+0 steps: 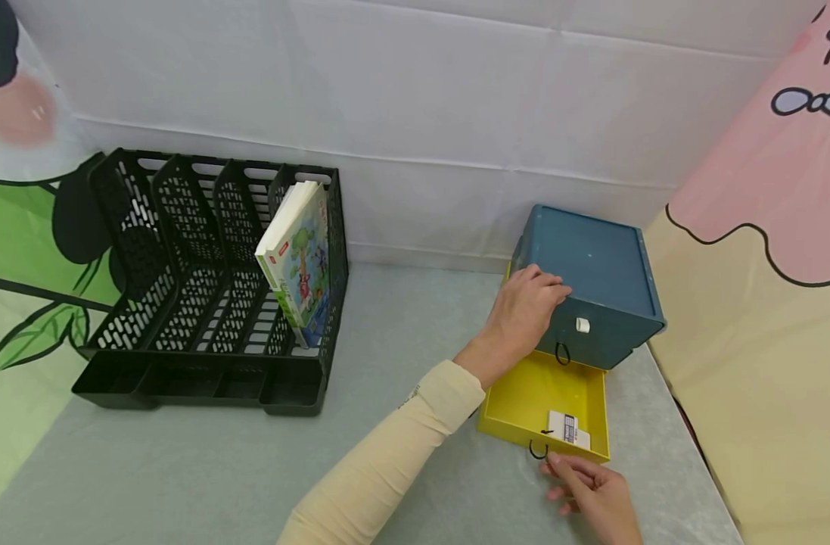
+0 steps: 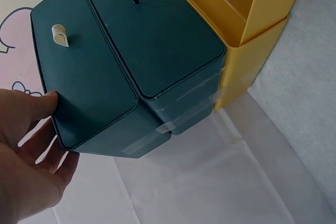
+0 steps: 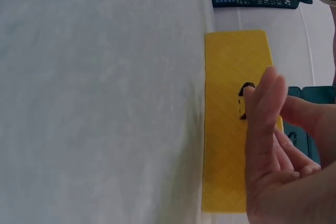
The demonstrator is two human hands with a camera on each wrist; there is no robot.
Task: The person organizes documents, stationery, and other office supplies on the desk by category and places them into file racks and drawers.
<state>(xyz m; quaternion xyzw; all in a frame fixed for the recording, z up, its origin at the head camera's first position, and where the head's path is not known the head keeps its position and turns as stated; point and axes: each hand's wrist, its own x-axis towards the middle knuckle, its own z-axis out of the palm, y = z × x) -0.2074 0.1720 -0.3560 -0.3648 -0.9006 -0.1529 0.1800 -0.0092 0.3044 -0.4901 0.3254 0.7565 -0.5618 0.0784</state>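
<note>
A small drawer cabinet stands at the right, with a blue upper part (image 1: 592, 257) and a pulled-out yellow drawer (image 1: 544, 393) below. My left hand (image 1: 526, 306) holds the cabinet's upper left edge, with its thumb on the blue front face (image 2: 89, 87) and its fingers over the top. At the yellow drawer's front, my right hand (image 1: 595, 492) pinches the black loop handle (image 1: 539, 451), thumb above and fingers below. The right wrist view shows the loop partly hidden behind the fingers (image 3: 265, 114). A small white box (image 1: 568, 428) lies inside the drawer.
A black desk file rack (image 1: 210, 356) with several slots stands at the left. Picture books (image 1: 302, 257) lean in its rightmost slot. White cloth (image 1: 428, 98) hangs behind the grey table (image 1: 401, 318). On the blue front are a white tab (image 1: 582, 325) and another black loop (image 1: 562, 353).
</note>
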